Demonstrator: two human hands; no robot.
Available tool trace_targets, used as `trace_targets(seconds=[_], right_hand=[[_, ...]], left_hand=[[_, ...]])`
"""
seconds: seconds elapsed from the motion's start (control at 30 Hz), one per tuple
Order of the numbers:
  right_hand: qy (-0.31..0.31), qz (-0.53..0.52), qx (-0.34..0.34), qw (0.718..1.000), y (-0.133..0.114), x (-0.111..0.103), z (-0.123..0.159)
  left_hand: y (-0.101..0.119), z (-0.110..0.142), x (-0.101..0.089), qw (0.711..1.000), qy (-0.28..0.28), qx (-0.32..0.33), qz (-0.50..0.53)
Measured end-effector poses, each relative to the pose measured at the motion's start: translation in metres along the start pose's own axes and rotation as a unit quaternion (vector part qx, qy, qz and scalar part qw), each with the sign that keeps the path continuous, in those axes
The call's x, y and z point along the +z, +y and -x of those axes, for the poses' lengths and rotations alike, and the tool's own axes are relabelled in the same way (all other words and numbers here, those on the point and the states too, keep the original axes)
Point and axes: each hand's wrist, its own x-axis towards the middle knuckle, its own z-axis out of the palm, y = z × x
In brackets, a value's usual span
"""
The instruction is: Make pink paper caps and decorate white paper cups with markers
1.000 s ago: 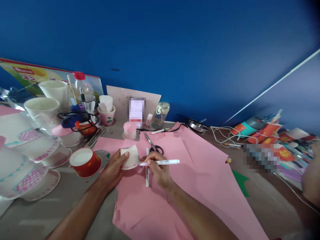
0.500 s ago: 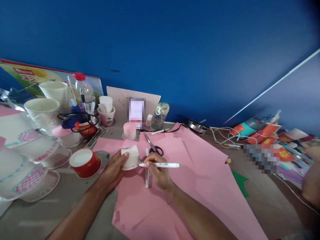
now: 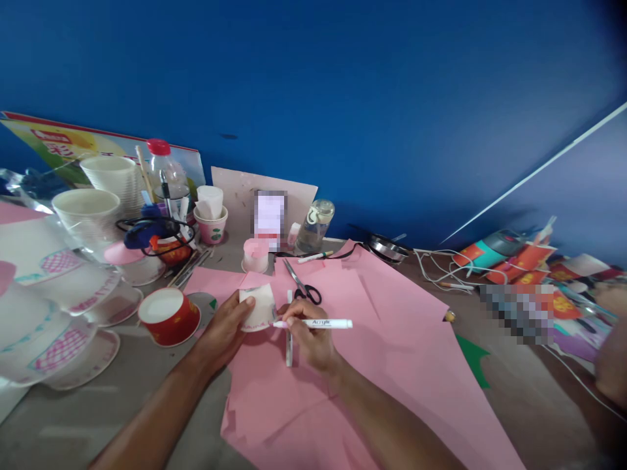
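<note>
My left hand [image 3: 224,329] grips a small white paper cup [image 3: 258,307] turned bottom up over a large pink paper sheet [image 3: 372,339]. My right hand [image 3: 308,336] pinches a white acrylic marker [image 3: 318,323] whose pink tip touches the cup's side. A second white marker [image 3: 289,343] lies on the pink sheet partly under my right hand. Black-handled scissors [image 3: 302,284] rest just beyond the hands.
A red paper cup [image 3: 166,316] stands upside down to the left, beside stacked white and pink paper bowls [image 3: 59,313]. Bottles, cups and a glue gun crowd the back left. White cables [image 3: 450,271] and red paper items lie at right. Another person's arm [image 3: 612,365] shows at far right.
The marker tip and the cup have shifted slightly; both hands stay in about the same place on the pink sheet.
</note>
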Motion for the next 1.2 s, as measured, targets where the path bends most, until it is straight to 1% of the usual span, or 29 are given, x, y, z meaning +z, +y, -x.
trace_targets(seconds=[0.1,0.23,0.37,0.5,0.63,0.7,0.83,1.07,1.2], right_hand=[[-0.002,0.004,0.008,1.000,-0.0004,0.0003,-0.0002],[-0.015,0.014,0.003,1.000,-0.0034,0.0016,-0.0006],[0.007,0.003,0.021,1.000,-0.0039,0.0019,-0.0011],[0.019,-0.017,0.028,0.999,-0.0013,0.0007,-0.0016],[0.053,-0.041,0.048,0.997,0.0019,-0.0009,-0.0019],[0.059,-0.045,0.046,0.996,0.0031,-0.0014,-0.0020],[0.047,-0.037,0.032,0.998,0.0038,-0.0017,-0.0016],[0.035,-0.012,0.011,0.999,0.0034,-0.0013,-0.0016],[0.014,-0.007,0.004,1.000,0.0029,-0.0013,-0.0018]], left_hand=[[-0.0005,-0.0009,-0.0011,1.000,0.006,-0.002,-0.001],[-0.0005,-0.0009,-0.0019,1.000,0.001,0.001,-0.003],[-0.0014,-0.0009,-0.0031,1.000,-0.004,0.002,0.001],[-0.0038,-0.0023,-0.0053,1.000,0.004,0.002,0.008],[-0.0044,-0.0032,-0.0059,1.000,-0.003,0.004,0.012],[-0.0044,-0.0034,-0.0058,1.000,0.000,0.005,0.010],[-0.0053,-0.0041,-0.0061,1.000,0.015,0.006,0.007],[-0.0069,-0.0050,-0.0078,1.000,0.017,0.002,0.011],[-0.0054,-0.0041,-0.0062,1.000,0.027,0.000,0.005]])
